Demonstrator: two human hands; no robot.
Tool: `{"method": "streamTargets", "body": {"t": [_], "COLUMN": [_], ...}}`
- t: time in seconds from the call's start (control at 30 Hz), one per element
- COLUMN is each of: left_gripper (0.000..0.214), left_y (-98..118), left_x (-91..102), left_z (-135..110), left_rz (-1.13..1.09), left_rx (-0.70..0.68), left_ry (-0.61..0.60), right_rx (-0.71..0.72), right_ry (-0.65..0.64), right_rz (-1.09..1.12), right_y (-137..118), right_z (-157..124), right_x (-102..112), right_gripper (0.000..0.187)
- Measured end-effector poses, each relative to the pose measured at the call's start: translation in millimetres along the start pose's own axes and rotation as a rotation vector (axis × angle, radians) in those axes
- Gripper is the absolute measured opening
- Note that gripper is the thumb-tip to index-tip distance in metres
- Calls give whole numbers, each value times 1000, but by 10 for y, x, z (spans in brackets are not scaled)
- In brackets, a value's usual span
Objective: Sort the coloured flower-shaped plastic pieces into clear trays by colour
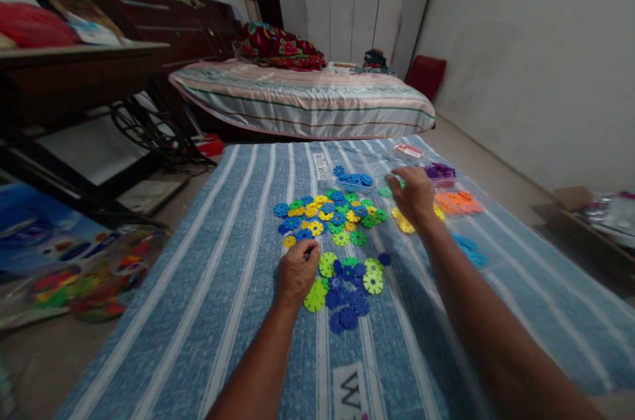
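Observation:
Flat plastic snowflake discs in blue, yellow and green lie in a loose heap (331, 215) on a blue striped cloth (238, 274). Nearer me, a joined cluster of lime and dark blue discs (344, 288) rests on the cloth. My left hand (296, 271) is curled in a pinch at the cluster's left edge, fingers closed on a disc there. My right hand (414, 198) reaches farther out, fingers bent down over green discs (385, 191) beside clear bags of sorted pieces; what it holds is hidden.
Clear bags hold blue discs (353, 180), purple discs (439, 171), orange discs (459, 202) and light blue discs (469, 249). A bed (307, 99) stands beyond the cloth. A dark table frame (74, 96) and colourful toys (99, 274) are at left, boxes (590, 215) at right.

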State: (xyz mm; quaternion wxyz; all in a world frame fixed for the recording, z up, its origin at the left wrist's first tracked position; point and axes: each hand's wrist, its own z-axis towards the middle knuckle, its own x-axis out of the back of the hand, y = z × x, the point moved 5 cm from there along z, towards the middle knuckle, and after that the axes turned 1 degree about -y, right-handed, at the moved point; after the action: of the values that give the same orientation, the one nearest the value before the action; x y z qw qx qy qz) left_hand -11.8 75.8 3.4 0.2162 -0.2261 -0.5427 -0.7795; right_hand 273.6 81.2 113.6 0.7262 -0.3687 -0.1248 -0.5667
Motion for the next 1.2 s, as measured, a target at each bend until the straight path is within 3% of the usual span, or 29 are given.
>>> {"method": "streamTargets", "body": {"t": [0.1, 0.17, 0.27, 0.37, 0.57, 0.7, 0.87, 1.0, 1.1, 1.2], "left_gripper": [14, 14, 12, 10, 20, 28, 19, 17, 21, 20], "left_y": [0, 1, 5, 10, 44, 85, 79, 67, 63, 67], "left_x": [-10, -21, -36, -50, -90, -126, -144, -155, -157, -154], "left_z": [1, 0, -3, -8, -26, -37, -38, -32, -30, -30], "left_rz": [-14, -26, -47, -54, 31, 103, 112, 119, 121, 125], "left_rx": [37, 61, 73, 52, -64, -173, -202, -203, -209, -212], "left_ry": [-9, -22, -44, -66, -130, -174, -150, -138, -127, -121], "right_rx": [0, 69, 173, 191, 200, 197, 144, 97, 108, 94], "right_ry": [55, -60, -338, -534, -729, -736, -717, -695, -724, -722], "right_rz": [-53, 5, 122, 178, 93, 104, 171, 60, -49, 0], "right_y": [49, -77, -373, -604, -745, -715, -638, -608, -635, -660], "right_z": [67, -155, -694, -1138, -1413, -1488, -1529, -1457, -1446, -1458], "right_x": [33, -59, -263, -392, -416, -348, -301, -308, -332, -339], "right_gripper": [12, 12, 14, 13, 13, 20, 30, 17, 18, 17]}}
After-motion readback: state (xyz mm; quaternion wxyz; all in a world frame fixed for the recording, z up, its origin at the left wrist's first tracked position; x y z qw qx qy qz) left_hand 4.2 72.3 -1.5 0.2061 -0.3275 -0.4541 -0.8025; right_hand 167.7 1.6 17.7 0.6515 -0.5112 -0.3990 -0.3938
